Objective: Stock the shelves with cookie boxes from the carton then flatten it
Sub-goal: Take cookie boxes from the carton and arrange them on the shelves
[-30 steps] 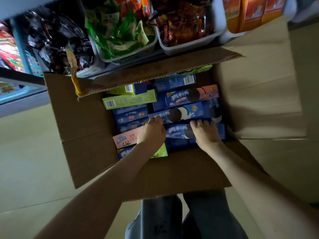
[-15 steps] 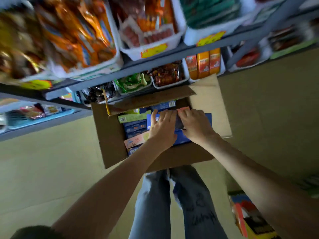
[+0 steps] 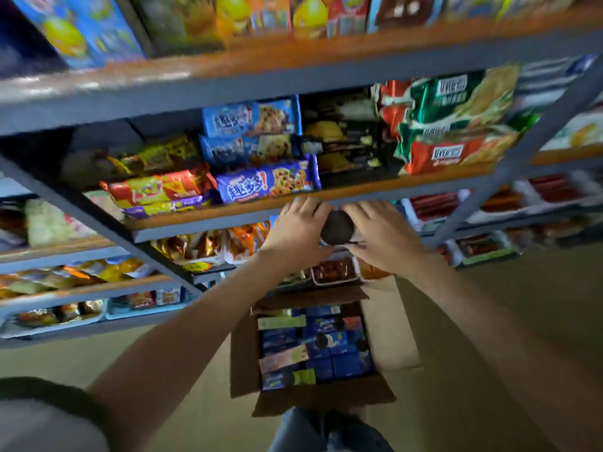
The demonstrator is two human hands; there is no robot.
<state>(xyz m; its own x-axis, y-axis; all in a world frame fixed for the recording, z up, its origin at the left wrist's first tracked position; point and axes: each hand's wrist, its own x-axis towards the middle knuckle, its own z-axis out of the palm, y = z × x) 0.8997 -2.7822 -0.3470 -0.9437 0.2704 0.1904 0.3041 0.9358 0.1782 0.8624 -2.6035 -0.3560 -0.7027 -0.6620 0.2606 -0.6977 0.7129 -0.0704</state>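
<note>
Both hands are raised in front of the shelf edge (image 3: 228,213), holding cookie boxes (image 3: 337,228) between them; only a dark cookie picture on the front shows. My left hand (image 3: 298,230) grips the left side, and my right hand (image 3: 380,236) grips the right side. Below on the floor stands the open brown carton (image 3: 244,357), with several blue, green and pink cookie boxes (image 3: 321,344) still packed inside it.
The shelf above the hands holds blue cookie packs (image 3: 267,181), red and yellow packs (image 3: 156,190), dark boxes (image 3: 346,148) and red-green bags (image 3: 453,125). Lower shelves carry white bins of snacks (image 3: 332,270). A grey upright post (image 3: 509,164) stands at the right. My legs are behind the carton.
My hands rose out of the carton with the cookie boxes, up to the shelf edge. The view tilted upward, so the carton now lies far below.
</note>
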